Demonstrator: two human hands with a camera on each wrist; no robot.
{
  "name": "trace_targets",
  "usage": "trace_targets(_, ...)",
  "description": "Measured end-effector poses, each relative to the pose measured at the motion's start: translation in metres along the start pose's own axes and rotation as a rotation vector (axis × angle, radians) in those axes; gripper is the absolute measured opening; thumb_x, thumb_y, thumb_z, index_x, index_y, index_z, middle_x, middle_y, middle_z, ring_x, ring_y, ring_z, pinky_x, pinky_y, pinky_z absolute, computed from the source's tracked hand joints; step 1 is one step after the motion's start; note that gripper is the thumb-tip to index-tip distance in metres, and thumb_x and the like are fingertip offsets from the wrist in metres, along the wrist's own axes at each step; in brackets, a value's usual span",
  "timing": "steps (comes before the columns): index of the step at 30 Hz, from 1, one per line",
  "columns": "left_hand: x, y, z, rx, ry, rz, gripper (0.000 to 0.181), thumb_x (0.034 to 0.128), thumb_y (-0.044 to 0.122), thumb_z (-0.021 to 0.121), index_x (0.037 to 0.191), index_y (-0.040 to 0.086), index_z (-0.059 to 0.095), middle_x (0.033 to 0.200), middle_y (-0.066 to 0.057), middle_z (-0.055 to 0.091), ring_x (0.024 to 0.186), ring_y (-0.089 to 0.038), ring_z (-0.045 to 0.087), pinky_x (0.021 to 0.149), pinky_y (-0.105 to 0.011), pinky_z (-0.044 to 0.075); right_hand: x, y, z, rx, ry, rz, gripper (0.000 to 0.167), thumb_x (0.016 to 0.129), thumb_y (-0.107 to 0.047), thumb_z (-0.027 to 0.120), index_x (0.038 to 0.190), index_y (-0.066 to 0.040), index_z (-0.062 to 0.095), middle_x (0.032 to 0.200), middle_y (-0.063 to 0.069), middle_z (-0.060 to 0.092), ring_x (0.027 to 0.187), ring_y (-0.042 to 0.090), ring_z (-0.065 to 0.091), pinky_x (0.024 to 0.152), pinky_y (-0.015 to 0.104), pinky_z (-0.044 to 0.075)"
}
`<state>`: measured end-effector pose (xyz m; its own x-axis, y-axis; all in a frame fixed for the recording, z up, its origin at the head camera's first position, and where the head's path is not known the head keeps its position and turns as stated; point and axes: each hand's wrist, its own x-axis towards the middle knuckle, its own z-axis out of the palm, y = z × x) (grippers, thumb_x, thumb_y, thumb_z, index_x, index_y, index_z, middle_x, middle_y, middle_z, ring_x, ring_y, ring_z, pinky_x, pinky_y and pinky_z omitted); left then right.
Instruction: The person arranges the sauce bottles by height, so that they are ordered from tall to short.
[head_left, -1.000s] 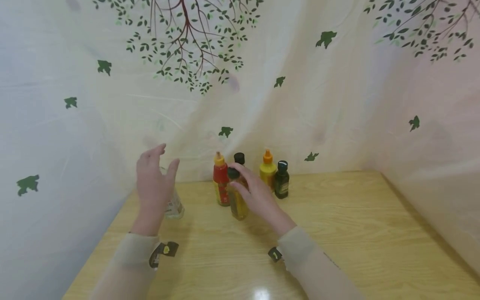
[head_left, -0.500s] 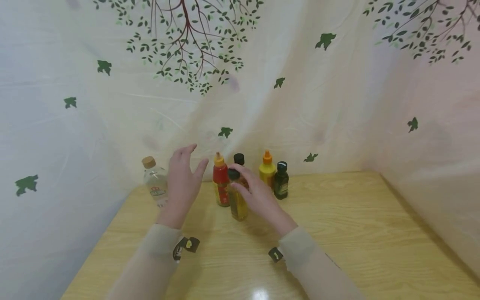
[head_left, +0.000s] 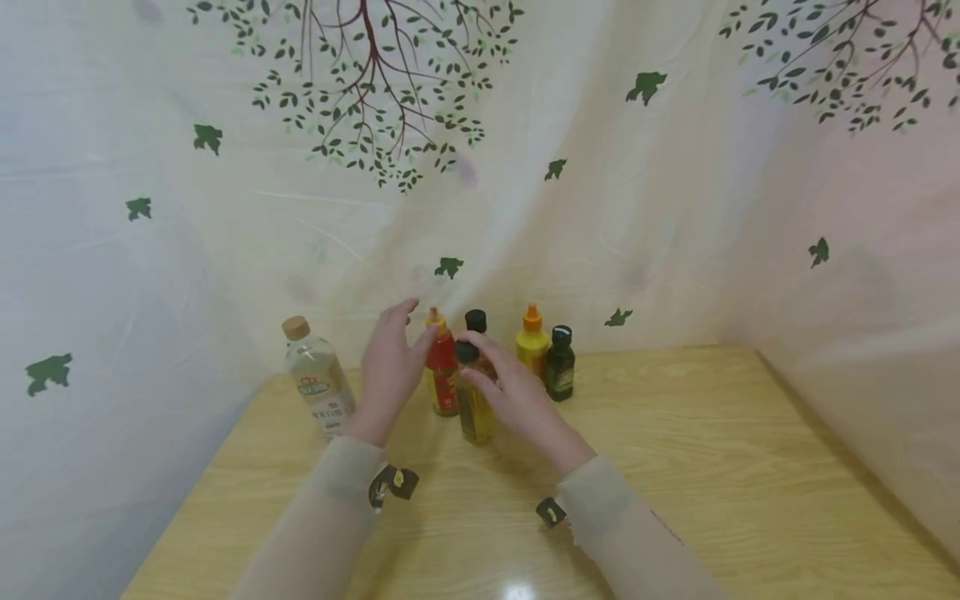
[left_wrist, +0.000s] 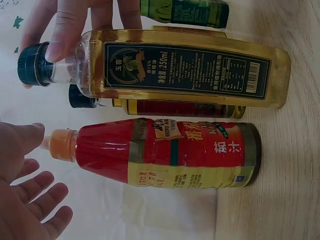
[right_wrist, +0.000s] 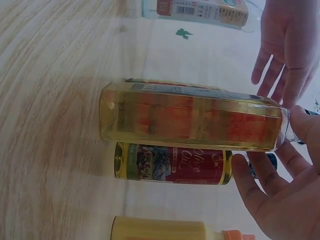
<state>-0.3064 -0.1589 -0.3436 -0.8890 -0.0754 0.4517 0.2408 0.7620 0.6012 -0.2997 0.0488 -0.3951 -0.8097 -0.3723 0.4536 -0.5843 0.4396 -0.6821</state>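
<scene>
My right hand [head_left: 521,392] grips the neck of a clear oil bottle [head_left: 475,417] standing on the table. Its thumb and fingers wrap just below the dark cap, as the left wrist view shows. The oil inside is golden; a dark label [left_wrist: 185,70] covers one side. My left hand [head_left: 390,371] has its fingers apart and holds nothing. It is nearest the red ketchup bottle [left_wrist: 175,152], its thumb close to the orange nozzle [left_wrist: 62,144]; whether they touch I cannot tell. Behind the oil bottle stands an olive oil bottle [right_wrist: 175,163], partly hidden.
At the left stands a clear bottle with a tan cap [head_left: 318,379]. A yellow squeeze bottle [head_left: 531,346] and a small dark green bottle [head_left: 560,367] stand to the right. A leaf-printed curtain [head_left: 675,208] hangs behind the wooden table [head_left: 712,467].
My left hand has moved right, away from the tan-capped bottle and over to the ketchup bottle, uncovering the tan-capped bottle. The right hand has stayed on the oil bottle.
</scene>
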Motion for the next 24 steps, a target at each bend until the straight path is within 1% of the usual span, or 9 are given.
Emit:
trace_targets(3,0.002,0.000,0.003,-0.008,-0.026,-0.010,0.063,0.1101,0.032,0.072,0.163,0.006,0.050,0.160,-0.018,0.055,0.140,-0.038,0.058,0.113,-0.060,0.051,0.000,0.000,0.000,-0.001,0.007,-0.007,0.052,0.114,-0.027,0.063,0.163,-0.037,0.049,0.133,0.000,0.069,0.107,0.020,0.068,0.091,0.046,0.061)
trace_targets(6,0.003,-0.001,0.006,-0.015,-0.050,-0.014,0.064,0.1108,0.034,0.071,0.164,0.006,0.049,0.161,-0.016,0.056,0.143,-0.037,0.057,0.116,-0.060,0.049,0.000,0.001,0.001,-0.003,0.009,-0.011,0.052,0.114,-0.027,0.063,0.164,-0.035,0.049,0.133,0.001,0.069,0.107,0.021,0.067,0.090,0.046,0.061)
trace_targets(9,0.004,-0.003,0.009,-0.020,-0.059,-0.017,0.063,0.1108,0.034,0.071,0.163,0.006,0.050,0.160,-0.015,0.057,0.143,-0.037,0.057,0.116,-0.060,0.049,0.000,0.000,0.001,-0.006,0.002,-0.001,0.052,0.115,-0.028,0.062,0.165,-0.035,0.048,0.133,0.001,0.068,0.106,0.021,0.066,0.088,0.044,0.061)
trace_targets(12,0.006,-0.003,0.013,-0.031,-0.051,-0.020,0.061,0.1099,0.032,0.073,0.161,0.005,0.052,0.156,-0.016,0.060,0.141,-0.037,0.058,0.115,-0.059,0.050,-0.001,0.000,0.001,-0.007,-0.004,0.010,0.053,0.115,-0.030,0.061,0.165,-0.036,0.046,0.136,0.000,0.067,0.107,0.020,0.065,0.087,0.044,0.061)
trace_targets(17,0.008,-0.004,0.018,-0.034,-0.024,-0.023,0.058,0.1079,0.030,0.076,0.156,0.005,0.057,0.149,-0.017,0.063,0.135,-0.036,0.061,0.112,-0.057,0.052,-0.001,-0.001,0.001,-0.002,-0.006,0.018,0.053,0.115,-0.031,0.061,0.166,-0.035,0.046,0.140,0.000,0.067,0.110,0.020,0.066,0.091,0.045,0.061)
trace_targets(24,0.009,-0.004,0.023,-0.031,0.023,-0.025,0.053,0.1056,0.031,0.079,0.148,0.005,0.062,0.139,-0.016,0.067,0.126,-0.035,0.064,0.106,-0.055,0.054,-0.001,0.000,0.001,-0.005,-0.009,0.012,0.054,0.115,-0.031,0.061,0.165,-0.040,0.044,0.145,0.001,0.066,0.112,0.019,0.067,0.094,0.045,0.062)
